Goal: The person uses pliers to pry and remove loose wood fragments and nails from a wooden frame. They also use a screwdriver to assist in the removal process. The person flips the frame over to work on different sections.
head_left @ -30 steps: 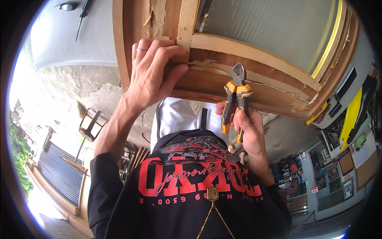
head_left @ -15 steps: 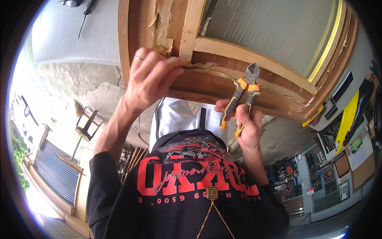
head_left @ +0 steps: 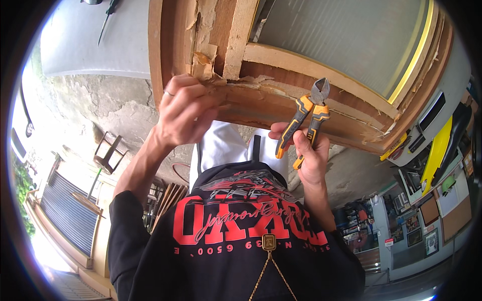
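Observation:
My right hand (head_left: 310,150) is wrapped around the orange and black handles of a pair of diagonal cutting pliers (head_left: 304,118). The pliers' metal jaws point up and away from me, in front of a wooden frame (head_left: 261,106). At the frame's near left corner my left hand (head_left: 185,111) is closed, its fingers curled and slightly blurred. Whatever those fingers may hold is hidden. Just beyond it, a torn flap of veneer (head_left: 203,64) sticks up from the frame, and splintered wood runs along the near rail.
A ribbed glass pane (head_left: 341,42) with a yellow edge fills the frame's opening. On a grey surface (head_left: 100,57) at far left lies a screwdriver (head_left: 106,21). A stool (head_left: 110,152) stands on the floor to the left. Shelves with tools (head_left: 359,220) are at right.
My left hand has drawn back toward me and to the left, away from the splintered corner, uncovering more of the torn veneer. My right hand and the pliers stay nearly in place.

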A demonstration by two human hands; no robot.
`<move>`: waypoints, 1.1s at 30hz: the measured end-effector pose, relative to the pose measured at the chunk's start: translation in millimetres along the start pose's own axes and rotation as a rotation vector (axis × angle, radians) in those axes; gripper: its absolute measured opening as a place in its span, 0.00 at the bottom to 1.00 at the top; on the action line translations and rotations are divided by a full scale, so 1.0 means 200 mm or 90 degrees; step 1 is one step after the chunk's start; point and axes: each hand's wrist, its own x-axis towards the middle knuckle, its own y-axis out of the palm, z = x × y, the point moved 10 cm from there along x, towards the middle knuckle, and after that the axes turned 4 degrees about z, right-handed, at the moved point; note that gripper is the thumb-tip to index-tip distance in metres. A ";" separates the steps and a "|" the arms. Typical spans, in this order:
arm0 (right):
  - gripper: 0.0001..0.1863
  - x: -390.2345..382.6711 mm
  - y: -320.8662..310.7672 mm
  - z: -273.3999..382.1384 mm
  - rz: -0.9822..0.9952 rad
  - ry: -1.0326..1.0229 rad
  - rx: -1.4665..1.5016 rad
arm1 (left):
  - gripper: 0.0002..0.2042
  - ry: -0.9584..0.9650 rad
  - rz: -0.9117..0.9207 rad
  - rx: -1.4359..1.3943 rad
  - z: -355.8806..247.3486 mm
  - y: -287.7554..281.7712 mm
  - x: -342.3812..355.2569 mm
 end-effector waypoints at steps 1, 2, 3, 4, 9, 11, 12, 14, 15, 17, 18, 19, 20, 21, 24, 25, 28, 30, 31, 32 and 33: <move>0.15 0.00 0.00 0.00 -0.001 -0.005 0.000 | 0.08 -0.024 -0.025 -0.028 0.03 -0.03 -0.02; 0.14 0.00 0.00 0.00 0.003 -0.007 0.002 | 0.05 -0.079 -0.039 -0.038 0.07 -0.07 -0.01; 0.14 0.00 0.00 0.00 0.007 -0.009 0.004 | 0.02 -0.089 -0.075 -0.069 0.08 -0.12 0.04; 0.14 0.00 0.00 0.00 0.011 -0.010 0.006 | 0.00 -0.168 -0.076 -0.127 0.14 -0.12 0.03; 0.13 0.00 0.00 0.00 -0.001 0.002 0.018 | 0.06 -0.233 0.012 -0.107 0.23 -0.09 0.07; 0.14 0.00 0.00 -0.01 -0.003 0.004 0.018 | 0.13 -0.225 0.079 -0.013 0.19 -0.04 0.16; 0.14 0.00 -0.01 -0.01 -0.004 0.006 0.013 | 0.16 -0.124 0.115 0.066 0.15 0.01 0.17; 0.15 0.00 -0.01 -0.01 -0.006 0.003 0.014 | 0.15 -0.076 0.143 0.123 0.11 0.04 0.17; 0.16 0.00 -0.02 -0.01 -0.007 -0.002 0.021 | 0.15 -0.051 0.158 0.152 0.09 0.05 0.16; 0.18 0.00 -0.02 -0.01 -0.013 -0.004 0.023 | 0.15 0.026 0.142 0.170 0.09 0.06 0.13; 0.18 0.00 -0.03 -0.01 -0.019 -0.002 0.018 | 0.14 0.040 0.165 0.174 0.09 0.08 0.13; 0.20 0.00 -0.03 -0.01 -0.024 0.000 0.013 | 0.13 0.055 0.188 0.177 0.09 0.10 0.13; 0.20 0.01 -0.04 -0.01 -0.027 -0.004 0.011 | 0.12 0.046 0.191 0.170 0.10 0.11 0.14; 0.20 0.01 -0.04 -0.01 -0.030 -0.008 0.010 | 0.11 0.038 0.193 0.163 0.11 0.12 0.14; 0.20 0.00 -0.05 -0.01 -0.038 -0.013 0.001 | 0.10 0.020 0.193 0.123 0.12 0.12 0.14; 0.20 0.00 -0.06 -0.01 -0.041 -0.013 -0.003 | 0.09 0.015 0.191 0.106 0.13 0.12 0.14; 0.20 0.00 -0.06 -0.02 -0.044 -0.028 0.011 | 0.08 0.019 0.200 0.072 0.14 0.10 0.12; 0.20 0.00 -0.06 -0.02 -0.046 -0.028 0.009 | 0.05 0.015 0.122 0.044 0.15 0.05 0.14; 0.20 0.00 -0.06 -0.02 -0.047 -0.029 0.008 | 0.03 0.012 0.083 0.031 0.15 0.03 0.14; 0.20 0.00 -0.06 -0.02 -0.051 -0.027 0.010 | 0.03 -0.024 0.056 -0.022 0.19 -0.01 0.14; 0.20 0.00 -0.07 -0.02 -0.054 -0.026 0.013 | 0.02 -0.060 0.029 -0.076 0.22 -0.05 0.13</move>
